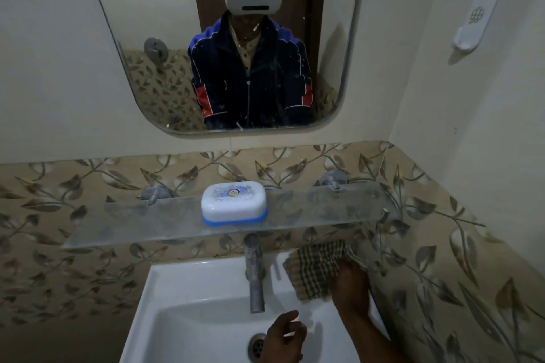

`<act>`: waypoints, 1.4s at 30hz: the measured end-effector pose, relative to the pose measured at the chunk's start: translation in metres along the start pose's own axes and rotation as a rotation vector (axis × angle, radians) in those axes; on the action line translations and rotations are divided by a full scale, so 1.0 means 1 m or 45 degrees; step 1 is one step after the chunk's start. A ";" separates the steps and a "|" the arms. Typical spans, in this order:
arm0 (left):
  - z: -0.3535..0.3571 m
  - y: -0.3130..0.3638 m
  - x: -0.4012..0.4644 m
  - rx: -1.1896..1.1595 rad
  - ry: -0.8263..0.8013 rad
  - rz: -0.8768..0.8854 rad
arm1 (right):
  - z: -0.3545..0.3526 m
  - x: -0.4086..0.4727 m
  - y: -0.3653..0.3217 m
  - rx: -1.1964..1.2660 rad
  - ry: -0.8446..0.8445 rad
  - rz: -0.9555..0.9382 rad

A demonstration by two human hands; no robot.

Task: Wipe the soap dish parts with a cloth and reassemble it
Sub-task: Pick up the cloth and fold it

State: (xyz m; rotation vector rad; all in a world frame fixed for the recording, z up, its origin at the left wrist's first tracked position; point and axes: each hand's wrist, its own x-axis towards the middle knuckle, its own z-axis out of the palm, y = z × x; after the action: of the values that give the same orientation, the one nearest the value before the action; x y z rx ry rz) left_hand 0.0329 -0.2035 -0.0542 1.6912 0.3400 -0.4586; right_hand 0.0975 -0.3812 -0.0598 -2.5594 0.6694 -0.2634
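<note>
White-and-blue plastic soap dish (234,203), lid on, rounded, sits on frosted glass shelf (324,209), well above both hands; right hand (352,289) grips checked cloth (317,270) on sink (182,283) rim; left hand (284,339) loosely curled over basin, holding nothing, partly cut off at frame bottom.

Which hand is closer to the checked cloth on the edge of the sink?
The right hand: it rests on the checked cloth at the sink's back right corner. The left hand hangs lower, over the drain, apart from the cloth.
</note>
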 end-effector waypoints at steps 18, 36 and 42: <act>-0.006 0.022 -0.011 0.187 -0.040 0.375 | -0.036 -0.011 -0.016 0.941 -0.204 0.155; -0.105 0.088 -0.104 0.097 -0.077 0.840 | -0.149 -0.114 -0.095 1.385 -0.782 -0.271; -0.152 0.107 -0.127 0.059 -0.234 0.774 | -0.165 -0.133 -0.115 1.244 -0.908 -0.490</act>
State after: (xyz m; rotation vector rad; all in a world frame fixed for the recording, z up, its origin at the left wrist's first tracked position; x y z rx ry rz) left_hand -0.0112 -0.0679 0.1199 1.6821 -0.3192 -0.1645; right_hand -0.0194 -0.2924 0.1315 -1.6129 -0.2121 0.1782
